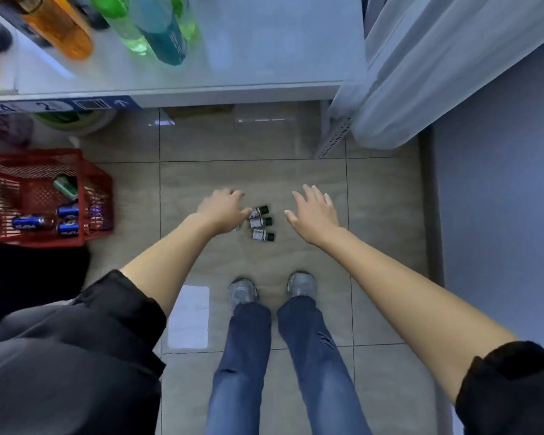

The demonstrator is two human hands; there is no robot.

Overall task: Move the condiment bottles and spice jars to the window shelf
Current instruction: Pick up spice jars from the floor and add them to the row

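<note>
The white window shelf [248,58] is seen across the far part of the view, with a pale curtain [437,67] at its right; a few tall bottles already stand at its left end: an orange bottle [60,29], a green bottle [123,26] and a teal bottle [161,32], all blurred. At the left, on the tiled floor [296,255], a red plastic basket [85,189] is seen holding several blue cans [29,221] and a green-and-white pack [65,186]; other contents are too blurred to name. Between the two hands, three small jars [259,222] with dark green caps and pale labels lie on their sides in a close row on the floor, well below the shelf. They are judged light, rigid and probably glass, so breakable if dropped and prone to roll; each is best pinched around the body rather than the cap. The left hand [223,211] is held just beside the jars with fingers loosely curled, and whether a jar is touched cannot be told. The right hand [314,215] is held spread, nothing gripped, apart from the jars
</note>
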